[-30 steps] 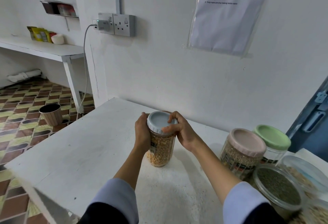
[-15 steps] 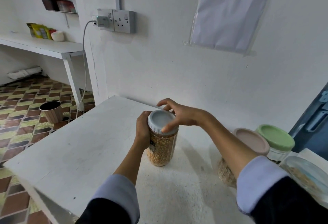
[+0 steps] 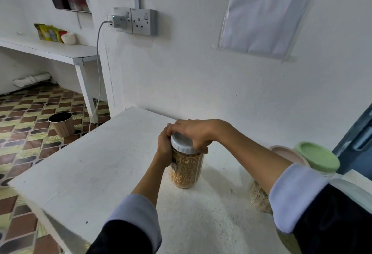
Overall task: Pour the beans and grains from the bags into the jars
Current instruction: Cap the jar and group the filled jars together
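A clear jar (image 3: 186, 171) filled with yellow grains stands upright on the white table (image 3: 90, 169). Its grey-white lid (image 3: 182, 143) sits on top. My left hand (image 3: 164, 150) grips the jar's upper left side. My right hand (image 3: 194, 132) lies over the lid with fingers curled round its rim. Behind my right forearm stand a pink-lidded jar (image 3: 259, 197) of pale grains and a green-lidded jar (image 3: 318, 157). No bags show.
The table meets a white wall with a socket (image 3: 144, 21) and a charger cable (image 3: 98, 62). A paper notice (image 3: 265, 12) hangs above. On the tiled floor at left stands a small bin (image 3: 61, 124). A clear lid edge (image 3: 354, 195) shows at far right.
My right hand has come down from open fingers on the lid to a curled grip round its rim, with the forearm swung across the other jars. The jar stays in place.
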Available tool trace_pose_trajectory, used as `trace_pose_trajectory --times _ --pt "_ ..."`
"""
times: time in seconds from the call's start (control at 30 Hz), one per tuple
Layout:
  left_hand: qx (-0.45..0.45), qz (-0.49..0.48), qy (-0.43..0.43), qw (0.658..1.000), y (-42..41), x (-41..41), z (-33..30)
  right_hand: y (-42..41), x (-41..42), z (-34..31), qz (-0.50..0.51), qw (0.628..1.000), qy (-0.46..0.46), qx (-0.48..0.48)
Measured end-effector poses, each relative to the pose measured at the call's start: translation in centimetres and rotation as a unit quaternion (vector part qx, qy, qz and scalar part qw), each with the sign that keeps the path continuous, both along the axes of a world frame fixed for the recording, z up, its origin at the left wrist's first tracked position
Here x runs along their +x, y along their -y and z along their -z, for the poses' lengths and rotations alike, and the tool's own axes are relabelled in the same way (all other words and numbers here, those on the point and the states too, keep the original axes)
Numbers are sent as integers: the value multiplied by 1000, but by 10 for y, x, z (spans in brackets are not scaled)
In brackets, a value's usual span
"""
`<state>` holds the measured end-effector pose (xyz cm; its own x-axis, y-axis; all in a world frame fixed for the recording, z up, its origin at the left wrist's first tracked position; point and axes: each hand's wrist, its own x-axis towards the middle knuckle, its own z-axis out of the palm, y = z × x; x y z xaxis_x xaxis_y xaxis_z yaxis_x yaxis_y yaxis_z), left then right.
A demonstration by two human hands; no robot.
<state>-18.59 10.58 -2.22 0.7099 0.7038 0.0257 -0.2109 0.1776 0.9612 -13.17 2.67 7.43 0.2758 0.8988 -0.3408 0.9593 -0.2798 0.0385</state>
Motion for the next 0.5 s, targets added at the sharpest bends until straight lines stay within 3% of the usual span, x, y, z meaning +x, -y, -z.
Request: trace_pose_trajectory --times 0.17,0.33,0.5 --pt "-5 21 -9 1000 1 0 -3 4 2 -13 49 999 -12 5" --pt "96 3 -34 995 -6 4 5 3 -5 -18 52 977 203 -29" --pt "18 34 -2 999 0 1 2 12 6 9 51 995 1 81"
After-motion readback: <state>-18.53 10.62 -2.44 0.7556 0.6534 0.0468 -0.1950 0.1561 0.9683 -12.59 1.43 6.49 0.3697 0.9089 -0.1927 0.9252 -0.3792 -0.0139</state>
